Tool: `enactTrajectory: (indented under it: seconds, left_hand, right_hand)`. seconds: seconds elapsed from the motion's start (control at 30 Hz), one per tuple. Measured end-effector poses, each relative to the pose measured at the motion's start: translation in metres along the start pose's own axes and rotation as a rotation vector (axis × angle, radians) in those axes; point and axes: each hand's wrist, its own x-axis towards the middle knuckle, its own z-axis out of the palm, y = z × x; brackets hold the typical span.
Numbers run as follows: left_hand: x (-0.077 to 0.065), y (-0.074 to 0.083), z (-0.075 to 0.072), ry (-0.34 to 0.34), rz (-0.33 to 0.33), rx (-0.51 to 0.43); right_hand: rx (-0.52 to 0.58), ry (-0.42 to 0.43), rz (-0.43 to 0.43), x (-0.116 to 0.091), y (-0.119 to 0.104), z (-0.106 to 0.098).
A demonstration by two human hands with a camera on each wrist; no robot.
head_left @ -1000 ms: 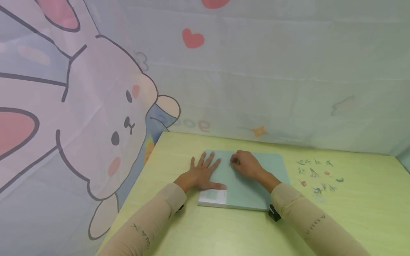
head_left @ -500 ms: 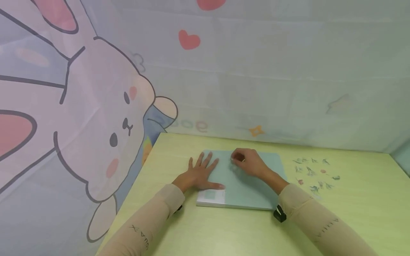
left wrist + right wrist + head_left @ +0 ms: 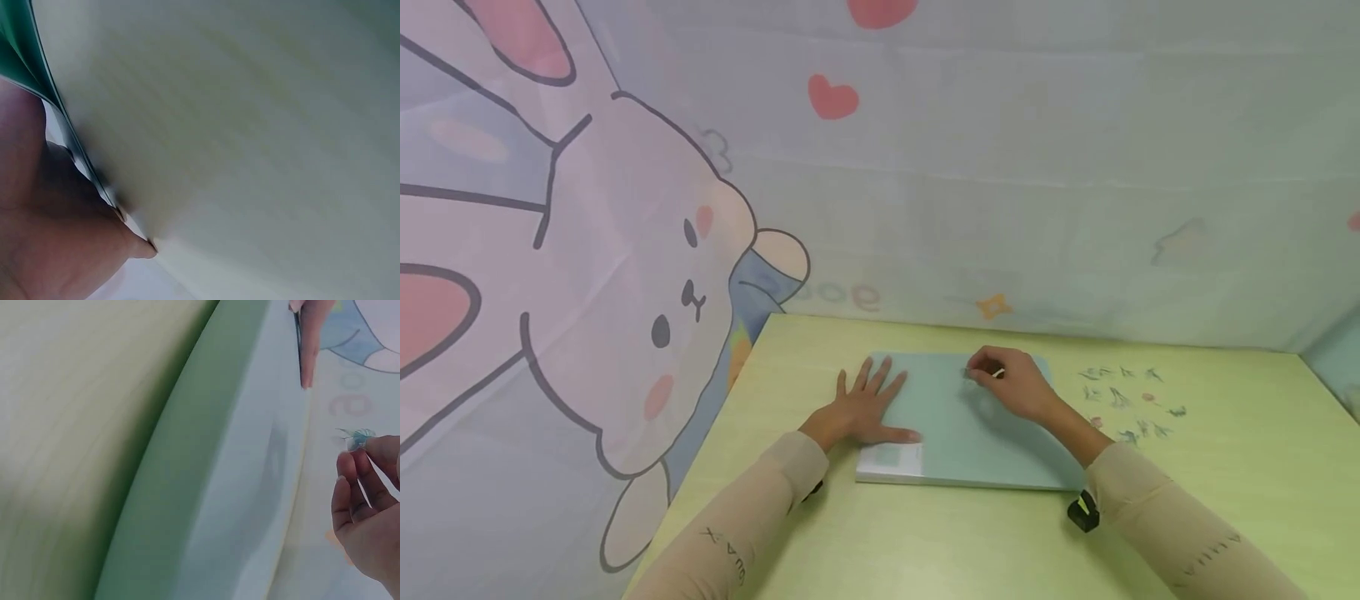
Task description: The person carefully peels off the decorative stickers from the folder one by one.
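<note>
A pale green folder [image 3: 970, 450] with a white label lies on the table. My left hand [image 3: 867, 412] rests on its left part, palm down with fingers spread; in the left wrist view, that hand [image 3: 69, 244] shows beside the folder's green edge [image 3: 22, 53]. Over the folder's upper right, my right hand [image 3: 1018, 383] pinches a small clear sticker. In the right wrist view, the sticker [image 3: 359, 439] has a blue-green plant print and is held up between thumb and fingertips of the right hand [image 3: 369, 525], apart from the folder.
Several small plant and flower stickers [image 3: 1118, 397] lie scattered on the yellow-green table [image 3: 970, 542] right of the folder. A cloth backdrop [image 3: 1000, 167] with a printed rabbit [image 3: 647, 275] hangs behind and at the left.
My right hand has lifted and moved to the right over the folder, with the sticker in its fingertips. The left hand keeps its place on the folder. The head view has shifted slightly.
</note>
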Motion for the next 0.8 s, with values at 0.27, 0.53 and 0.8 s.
enactTrajectory:
  seconds: [0.27,0.53,0.8]
  left_hand:
    - [-0.001,0.000,0.000,0.000,0.006,-0.020]
    - [0.004,-0.002,0.005,0.005,0.008,-0.006]
    - [-0.006,0.007,-0.005,0.006,-0.002,0.003]
  right_hand:
    - [0.026,0.021,0.066,-0.013,0.011,-0.030]
    - [0.071,0.045,0.151,-0.035,0.022,-0.075]
    - [0.052,0.082,0.165,-0.058,0.039,-0.105]
